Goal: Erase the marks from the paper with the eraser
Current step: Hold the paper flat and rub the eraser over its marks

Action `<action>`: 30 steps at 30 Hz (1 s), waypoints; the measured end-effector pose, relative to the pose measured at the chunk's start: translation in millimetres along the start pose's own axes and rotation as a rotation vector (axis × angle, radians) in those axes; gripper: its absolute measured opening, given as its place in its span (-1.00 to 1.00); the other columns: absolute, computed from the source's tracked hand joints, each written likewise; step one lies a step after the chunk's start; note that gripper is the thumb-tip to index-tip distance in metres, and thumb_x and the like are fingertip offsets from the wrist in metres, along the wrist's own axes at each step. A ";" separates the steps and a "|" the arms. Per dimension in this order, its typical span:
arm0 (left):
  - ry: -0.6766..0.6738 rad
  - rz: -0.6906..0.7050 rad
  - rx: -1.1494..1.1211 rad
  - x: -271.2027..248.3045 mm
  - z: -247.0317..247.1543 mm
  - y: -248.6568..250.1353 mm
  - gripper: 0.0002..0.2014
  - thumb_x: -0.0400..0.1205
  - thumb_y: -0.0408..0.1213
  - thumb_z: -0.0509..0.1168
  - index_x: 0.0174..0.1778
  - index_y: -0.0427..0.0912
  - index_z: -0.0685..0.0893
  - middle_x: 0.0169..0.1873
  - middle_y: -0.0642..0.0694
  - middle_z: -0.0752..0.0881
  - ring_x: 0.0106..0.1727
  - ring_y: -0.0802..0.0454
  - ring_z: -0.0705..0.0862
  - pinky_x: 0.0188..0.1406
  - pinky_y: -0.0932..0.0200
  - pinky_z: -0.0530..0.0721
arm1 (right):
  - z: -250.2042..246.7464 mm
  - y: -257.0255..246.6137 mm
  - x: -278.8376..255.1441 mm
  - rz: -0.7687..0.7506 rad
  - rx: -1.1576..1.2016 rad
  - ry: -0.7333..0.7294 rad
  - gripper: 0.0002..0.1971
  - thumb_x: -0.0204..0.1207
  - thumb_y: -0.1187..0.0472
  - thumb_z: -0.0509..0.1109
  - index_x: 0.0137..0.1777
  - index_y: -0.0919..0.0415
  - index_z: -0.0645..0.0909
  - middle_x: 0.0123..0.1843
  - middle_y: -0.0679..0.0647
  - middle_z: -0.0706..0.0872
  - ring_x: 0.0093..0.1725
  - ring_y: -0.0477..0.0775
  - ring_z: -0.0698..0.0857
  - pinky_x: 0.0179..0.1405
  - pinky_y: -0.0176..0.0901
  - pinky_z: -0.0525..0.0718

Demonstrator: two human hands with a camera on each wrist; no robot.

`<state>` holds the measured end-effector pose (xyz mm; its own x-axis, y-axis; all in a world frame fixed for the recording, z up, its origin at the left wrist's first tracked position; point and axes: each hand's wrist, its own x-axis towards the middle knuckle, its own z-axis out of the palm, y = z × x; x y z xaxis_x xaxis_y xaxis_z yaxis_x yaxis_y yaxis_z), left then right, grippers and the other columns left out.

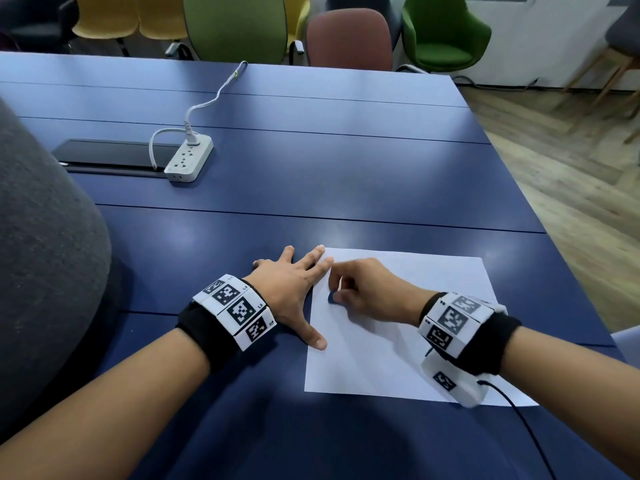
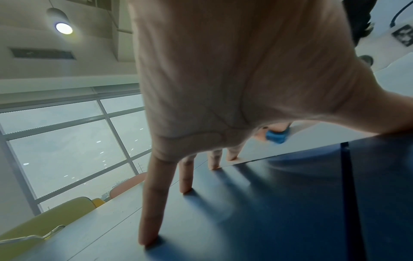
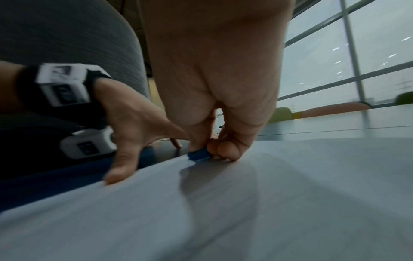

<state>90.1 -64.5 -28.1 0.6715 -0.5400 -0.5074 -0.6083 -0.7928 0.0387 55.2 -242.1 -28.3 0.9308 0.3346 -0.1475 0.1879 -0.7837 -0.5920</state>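
Note:
A white sheet of paper lies on the blue table near its front right. My right hand pinches a small blue eraser and presses it on the paper close to the left edge; the eraser shows under my thumb and fingers, and as a blue block in the left wrist view. My left hand lies flat with fingers spread, thumb and two fingertips on the paper's left edge, the others on the table. No marks are visible on the paper.
A white power strip with its cable sits at the back left beside a black slot cover. A grey chair back stands at the left. Coloured chairs line the far edge. The table's right edge drops to a wooden floor.

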 end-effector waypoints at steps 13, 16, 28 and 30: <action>-0.011 -0.005 0.001 -0.3 -0.8 0.0 0.41 0.09 0.56 0.42 0.67 0.16 -0.31 0.67 0.21 -0.32 0.68 -0.30 -0.12 0.37 -0.50 0.37 | -1.9 0.8 -6.9 -0.064 -0.047 -0.180 -0.97 0.45 0.29 0.44 -0.16 0.18 0.70 -0.28 0.06 0.77 -0.34 -0.01 0.63 -0.31 -0.27 0.58; 0.001 0.007 -0.012 0.9 0.1 -1.6 0.41 0.07 0.57 0.41 0.66 0.20 -0.31 0.67 0.22 -0.30 0.68 -0.32 -0.11 0.34 -0.49 0.40 | -1.1 1.9 5.5 -0.033 -0.017 0.011 -0.98 0.46 0.29 0.44 -0.18 0.22 0.67 -0.29 0.02 0.70 -0.34 -0.05 0.59 -0.31 -0.28 0.45; -0.003 -0.006 0.014 1.9 -0.1 0.9 0.41 0.07 0.57 0.41 0.67 0.18 -0.29 0.67 0.21 -0.30 0.68 -0.32 -0.09 0.37 -0.43 0.42 | 2.0 1.1 -1.6 -0.014 0.000 0.016 -0.95 0.45 0.27 0.47 -0.13 0.19 0.64 -0.34 -0.06 0.63 -0.39 -0.22 0.54 -0.25 -0.28 0.43; -0.004 -0.011 0.024 2.0 -0.2 1.5 0.41 0.07 0.57 0.42 0.68 0.17 -0.28 0.68 0.20 -0.30 0.68 -0.33 -0.08 0.37 -0.40 0.43 | 4.7 1.1 -9.6 -0.028 0.022 -0.034 -0.96 0.44 0.29 0.46 -0.15 0.19 0.66 -0.36 -0.02 0.66 -0.43 -0.18 0.54 -0.31 -0.31 0.44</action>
<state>90.6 -66.8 -28.9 0.6765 -0.5303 -0.5110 -0.6111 -0.7915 0.0124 45.0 -243.6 -31.3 0.9140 0.3743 -0.1567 0.2069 -0.7622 -0.6134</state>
